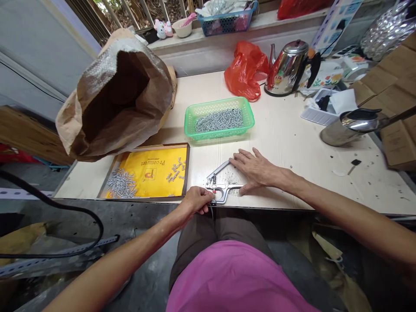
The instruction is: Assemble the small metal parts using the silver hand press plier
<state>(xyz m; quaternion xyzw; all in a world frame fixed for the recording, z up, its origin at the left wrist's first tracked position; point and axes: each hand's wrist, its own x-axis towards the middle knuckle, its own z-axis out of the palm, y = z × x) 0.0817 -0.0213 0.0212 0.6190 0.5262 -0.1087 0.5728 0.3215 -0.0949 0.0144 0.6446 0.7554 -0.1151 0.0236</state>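
A silver hand-press pliers point(222, 187) lies at the table's front edge, its upper lever raised at an angle. At its jaw my left hand point(197, 200) is closed in a pinch; whatever sits between the fingertips is hidden. My right hand point(255, 170) rests at the handle end, fingers stretched out and spread, fingertips by the raised lever and thumb by the lower handle. Left of the pliers, a shallow box with a yellow base point(156, 167) holds a pile of small metal pieces point(121, 184) and several scattered ones. Behind, a green basket point(195, 136) contains many small silver pins point(219, 120).
A large open paper sack point(156, 102) leans over the table's left side. Toward the back are a red plastic bag point(243, 71) and a steel kettle point(287, 69). At right stand a metal jug point(338, 130), a white tray point(318, 115) and cardboard boxes point(386, 82).
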